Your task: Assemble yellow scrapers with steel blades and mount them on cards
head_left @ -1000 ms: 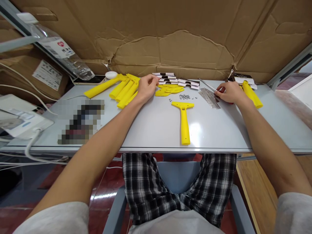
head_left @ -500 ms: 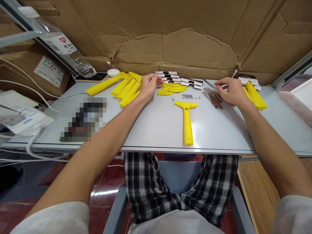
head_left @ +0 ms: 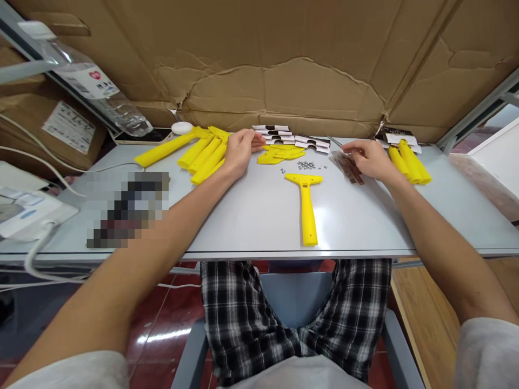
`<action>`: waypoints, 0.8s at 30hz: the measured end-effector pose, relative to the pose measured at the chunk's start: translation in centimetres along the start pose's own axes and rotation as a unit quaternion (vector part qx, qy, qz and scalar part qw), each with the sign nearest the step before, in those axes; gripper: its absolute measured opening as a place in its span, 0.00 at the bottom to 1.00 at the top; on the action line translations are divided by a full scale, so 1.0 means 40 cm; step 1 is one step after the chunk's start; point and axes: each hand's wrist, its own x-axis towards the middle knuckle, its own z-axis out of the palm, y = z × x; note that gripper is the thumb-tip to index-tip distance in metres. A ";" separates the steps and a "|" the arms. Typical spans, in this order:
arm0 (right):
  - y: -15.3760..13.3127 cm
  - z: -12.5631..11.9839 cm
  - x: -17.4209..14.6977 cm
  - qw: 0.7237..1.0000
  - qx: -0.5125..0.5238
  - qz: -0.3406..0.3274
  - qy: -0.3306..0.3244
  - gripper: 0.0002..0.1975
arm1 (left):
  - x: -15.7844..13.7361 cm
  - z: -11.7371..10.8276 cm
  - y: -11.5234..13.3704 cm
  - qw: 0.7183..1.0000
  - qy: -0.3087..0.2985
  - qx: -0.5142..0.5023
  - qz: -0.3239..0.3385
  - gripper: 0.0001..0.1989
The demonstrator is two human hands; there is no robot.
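Observation:
My left hand (head_left: 240, 154) rests at the back of the table, fingers stretched and loosely together, holding nothing visible. It lies between yellow handles (head_left: 205, 156) and flat yellow plates (head_left: 279, 154). My right hand (head_left: 371, 158) has its fingers bent around a thin metal shaft, apparently a screwdriver (head_left: 334, 141), whose handle is hidden under the hand. Brown blade-like strips (head_left: 349, 166) lie just below those fingers. A yellow scraper handle (head_left: 308, 213) with a wide head lies between my arms, head toward the back. Small screws (head_left: 307, 165) are piled behind it.
Stacked white-and-black cards (head_left: 272, 131) stand behind the plates. More yellow handles (head_left: 411, 165) lie at the right. A plastic bottle (head_left: 97, 86) leans at the left, near a white power strip (head_left: 36, 208) and cables. Cardboard (head_left: 324, 32) walls the back.
My right hand has shifted left along the metal shaft, its fingers closing on it. My left hand stays by the yellow plates. The view has shifted slightly.

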 end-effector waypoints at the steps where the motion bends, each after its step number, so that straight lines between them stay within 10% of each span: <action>1: 0.000 -0.001 0.000 1.000 -0.005 0.001 -0.002 0.29 | -0.002 -0.003 0.004 1.000 -0.004 -0.006 -0.004 0.16; 24: 0.032 0.007 0.016 0.992 -0.104 -0.037 -0.056 0.28 | -0.012 -0.012 0.021 0.999 -0.008 -0.026 -0.047 0.10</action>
